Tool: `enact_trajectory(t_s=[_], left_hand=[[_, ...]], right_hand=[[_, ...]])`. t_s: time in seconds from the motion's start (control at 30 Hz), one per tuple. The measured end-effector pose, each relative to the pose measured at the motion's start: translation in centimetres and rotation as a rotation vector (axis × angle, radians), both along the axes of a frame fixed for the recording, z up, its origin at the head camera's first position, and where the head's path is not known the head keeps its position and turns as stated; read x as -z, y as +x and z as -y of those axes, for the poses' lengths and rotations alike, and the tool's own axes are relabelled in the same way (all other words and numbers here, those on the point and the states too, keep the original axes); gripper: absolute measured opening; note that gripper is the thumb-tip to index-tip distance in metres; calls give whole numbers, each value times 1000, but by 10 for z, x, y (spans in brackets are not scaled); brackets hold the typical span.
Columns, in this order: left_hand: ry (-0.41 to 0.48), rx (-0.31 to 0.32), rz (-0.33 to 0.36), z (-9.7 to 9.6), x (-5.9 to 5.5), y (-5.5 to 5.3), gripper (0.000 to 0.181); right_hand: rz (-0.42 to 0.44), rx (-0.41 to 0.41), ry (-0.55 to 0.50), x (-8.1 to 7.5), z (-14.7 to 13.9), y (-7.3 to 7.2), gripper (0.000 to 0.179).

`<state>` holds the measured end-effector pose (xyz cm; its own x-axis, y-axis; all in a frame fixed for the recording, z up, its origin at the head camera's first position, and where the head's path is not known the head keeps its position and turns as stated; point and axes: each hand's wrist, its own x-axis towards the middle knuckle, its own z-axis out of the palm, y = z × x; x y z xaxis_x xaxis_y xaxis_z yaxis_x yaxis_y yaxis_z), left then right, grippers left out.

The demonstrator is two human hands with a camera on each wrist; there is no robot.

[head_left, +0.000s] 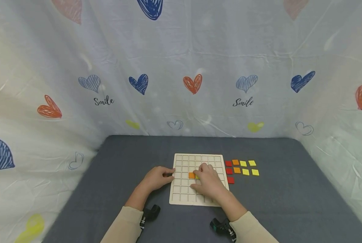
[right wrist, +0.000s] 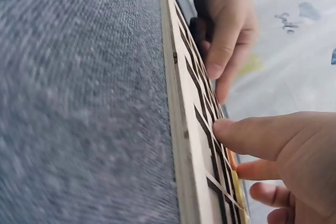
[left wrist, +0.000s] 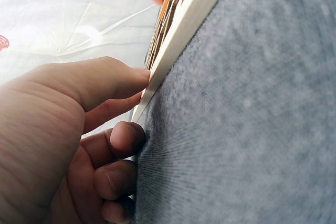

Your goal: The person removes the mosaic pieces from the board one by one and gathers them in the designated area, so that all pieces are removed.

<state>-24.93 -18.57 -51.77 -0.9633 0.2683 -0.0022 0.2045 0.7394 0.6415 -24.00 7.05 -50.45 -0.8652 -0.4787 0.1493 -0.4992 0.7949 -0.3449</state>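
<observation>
A pale wooden grid board [head_left: 181, 199] lies on the dark grey cloth. My left hand [head_left: 158, 178] is at its left side; in the left wrist view the thumb and index fingertips touch the board's edge [left wrist: 176, 51], and the other fingers bend down on the cloth. Over the middle of the board is my right hand [head_left: 209, 182]. Its index fingertip touches down beside an orange tile [head_left: 191, 175], at a partly hidden yellow tile [head_left: 197, 176]. The right thumb [right wrist: 247, 135] rests on the grid, apart from the index finger. Part of the board is hidden under this hand.
Right of the board lie loose square tiles: three red tiles [head_left: 229, 171], two orange tiles [head_left: 236, 170] and several yellow tiles [head_left: 246, 172]. A white curtain [head_left: 217, 67] printed with hearts surrounds the table. Black straps with cameras [head_left: 152, 212] sit on both wrists.
</observation>
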Motion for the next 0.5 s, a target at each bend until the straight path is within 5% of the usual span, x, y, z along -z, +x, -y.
enact_trajectory(t_s=[0.5], left_hand=[[0, 0, 7, 0, 0, 0, 40]], right_hand=[[-181, 43, -164, 8, 6, -2, 26]])
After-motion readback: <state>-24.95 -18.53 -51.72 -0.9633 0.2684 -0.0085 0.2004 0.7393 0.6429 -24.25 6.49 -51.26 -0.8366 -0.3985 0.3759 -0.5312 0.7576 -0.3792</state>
